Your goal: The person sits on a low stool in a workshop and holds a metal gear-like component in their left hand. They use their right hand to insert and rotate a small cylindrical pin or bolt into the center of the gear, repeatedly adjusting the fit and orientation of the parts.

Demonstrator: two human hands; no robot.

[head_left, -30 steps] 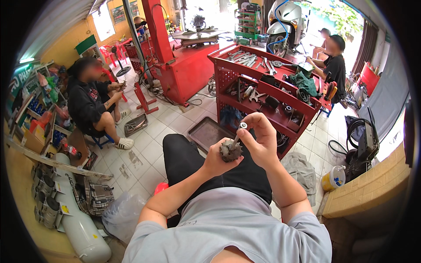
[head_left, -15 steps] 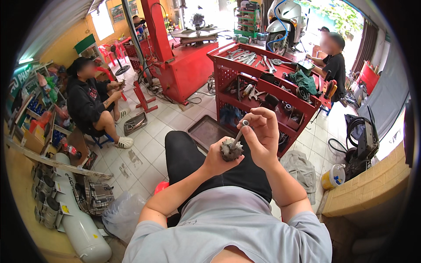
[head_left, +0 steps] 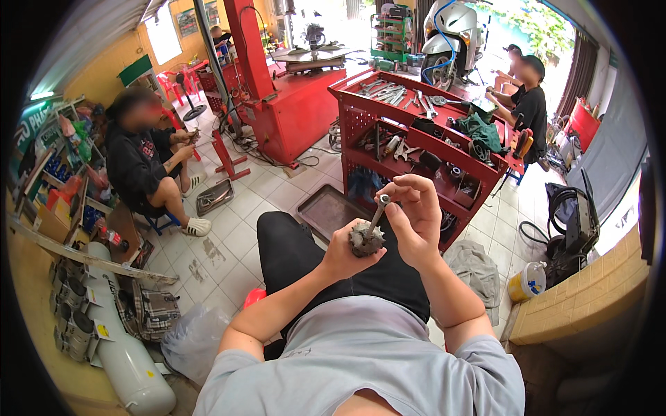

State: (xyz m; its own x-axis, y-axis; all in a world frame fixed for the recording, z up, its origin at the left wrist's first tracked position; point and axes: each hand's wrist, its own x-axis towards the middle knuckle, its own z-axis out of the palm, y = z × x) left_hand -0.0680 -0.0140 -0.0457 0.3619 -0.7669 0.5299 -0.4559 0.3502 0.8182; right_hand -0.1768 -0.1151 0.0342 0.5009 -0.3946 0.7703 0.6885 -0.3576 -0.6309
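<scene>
Above my lap, my left hand [head_left: 339, 258] is closed round a grey, grimy metal part [head_left: 365, 240] with a jagged, toothed rim. A slim wrench [head_left: 375, 219] slants up from the middle of that part, its small ring end [head_left: 384, 199] uppermost. Thumb and index finger of my right hand [head_left: 415, 223] pinch the wrench near the ring, while the other fingers curl loosely in the air. The lower end of the wrench sits against or in the part; I cannot tell which.
Ahead stands a red tool cart [head_left: 423, 132] with several wrenches on top. A metal tray [head_left: 326, 208] lies on the floor before it. One person [head_left: 149, 149] sits at left, others [head_left: 531, 104] at far right. A grey cloth [head_left: 475, 274] and a bucket [head_left: 527, 281] lie at right.
The wrench's ring end has shifted slightly left and down, and the wrench stands a little more upright. My right fingers have moved with it; the left hand keeps its hold.
</scene>
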